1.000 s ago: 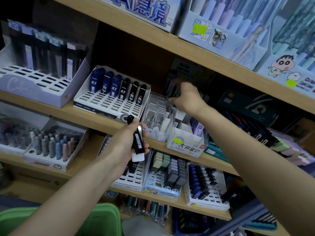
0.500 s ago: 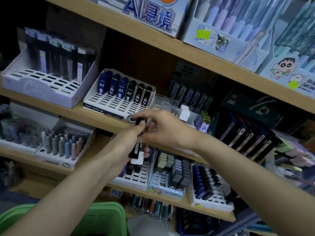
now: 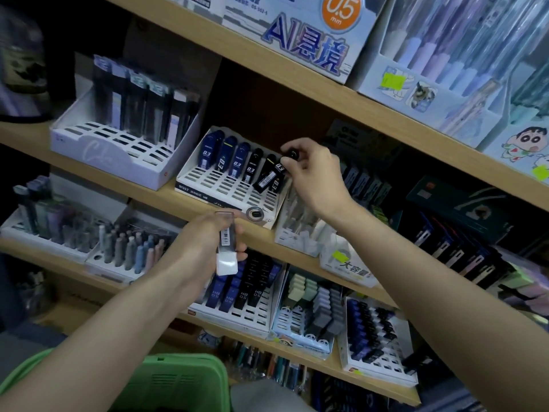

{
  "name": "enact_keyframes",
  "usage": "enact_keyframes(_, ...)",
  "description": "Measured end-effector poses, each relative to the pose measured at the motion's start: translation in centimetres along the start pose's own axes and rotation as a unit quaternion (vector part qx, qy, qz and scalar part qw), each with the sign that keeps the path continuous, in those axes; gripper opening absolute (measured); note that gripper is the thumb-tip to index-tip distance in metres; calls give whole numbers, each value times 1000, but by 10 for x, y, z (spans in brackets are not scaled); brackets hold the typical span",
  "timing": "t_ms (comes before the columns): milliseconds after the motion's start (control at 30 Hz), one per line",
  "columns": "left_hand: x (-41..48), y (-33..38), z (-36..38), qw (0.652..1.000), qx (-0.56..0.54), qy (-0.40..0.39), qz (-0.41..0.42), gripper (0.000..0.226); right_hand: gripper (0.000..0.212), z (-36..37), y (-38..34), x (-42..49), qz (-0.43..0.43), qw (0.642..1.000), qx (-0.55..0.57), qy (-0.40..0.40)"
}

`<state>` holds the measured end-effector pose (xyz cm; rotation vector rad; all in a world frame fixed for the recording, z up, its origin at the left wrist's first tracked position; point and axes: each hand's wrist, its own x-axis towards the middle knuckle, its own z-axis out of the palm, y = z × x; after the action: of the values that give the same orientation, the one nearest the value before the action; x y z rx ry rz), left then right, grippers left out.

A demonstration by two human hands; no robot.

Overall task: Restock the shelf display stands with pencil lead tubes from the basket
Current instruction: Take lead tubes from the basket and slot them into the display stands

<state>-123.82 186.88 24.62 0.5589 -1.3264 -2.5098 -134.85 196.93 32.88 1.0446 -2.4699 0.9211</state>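
The right hand pinches the cap end of a black 0.3 lead tube. It tilts the tube so the lower end points at a free slot on the right side of the white slotted display stand, just in front of the back row of standing tubes. It looks aimed but not yet seated. The left hand curls round a barcoded tube with a white end, probably next in line. The green basket sits low beneath both arms.

the left hand and right hand are bare, as are both forearms.
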Motion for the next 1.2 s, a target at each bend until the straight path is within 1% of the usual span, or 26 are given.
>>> enact_keyframes(100,-3,2,-6,1000,8,-4,24,21,23,10,4,20,-19,997,-73,3)
enact_keyframes(200,-4,0,-16,999,28,-14,40,20,20,19,7,34,-13,994,-109,-14)
enact_keyframes(333,-5,0,-24,998,37,-15,40,18,15,24,11,46,21,989,-137,-56)
enact_keyframes(433,-7,2,-26,998,33,-24,38,19,6,26,13,51,38,989,-123,-78)
enact_keyframes(533,-7,3,-26,998,35,-26,40,18,5,27,15,53,40,984,-120,-123)
enact_keyframes(633,-8,4,-24,997,46,-29,46,17,15,30,20,58,50,985,-116,-114)
enact_keyframes(700,-9,4,-24,997,59,-33,48,17,21,32,24,60,53,985,-132,-100)
enact_keyframes(867,-10,1,-24,996,69,-37,48,13,23,35,30,61,53,983,-153,-88)
enact_keyframes(1100,-8,4,-18,998,46,-24,28,9,28,34,27,63,37,973,-195,-118)
enact_keyframes(1133,-10,5,-16,998,46,-26,27,9,27,34,27,64,39,974,-189,-118)
enact_keyframes(1200,-13,6,-15,998,49,-28,24,11,21,33,28,65,52,982,-143,-116)
